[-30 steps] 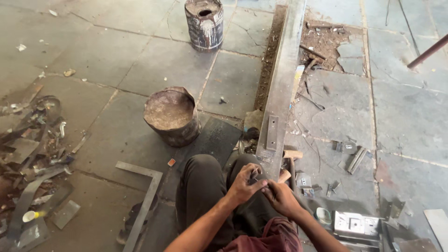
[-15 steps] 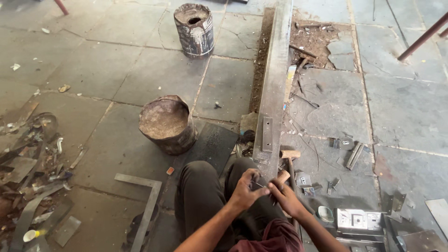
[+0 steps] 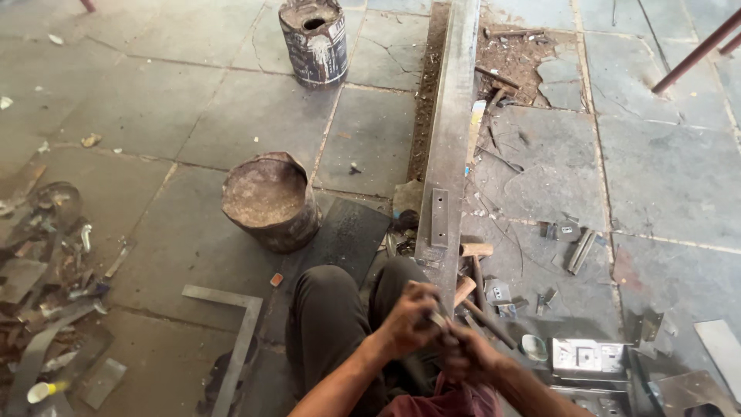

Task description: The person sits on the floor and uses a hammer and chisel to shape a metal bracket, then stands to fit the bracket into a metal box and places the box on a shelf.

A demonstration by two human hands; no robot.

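Close to the camera, a person seated on the stone floor [image 3: 193,116] brings the left hand [image 3: 409,316] and right hand [image 3: 467,357] together over the lap, both closed around a small metal piece [image 3: 441,319] too blurred to identify. Just beyond lies a hammer [image 3: 475,270] beside the near end of a long steel channel [image 3: 451,147]. Left of it stands a dented bucket [image 3: 270,202]; farther off, near the floor's far edge, a paint-streaked can [image 3: 314,40].

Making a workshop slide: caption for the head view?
Both hands, left hand and right hand, meet over a small part beside a long metal bar.
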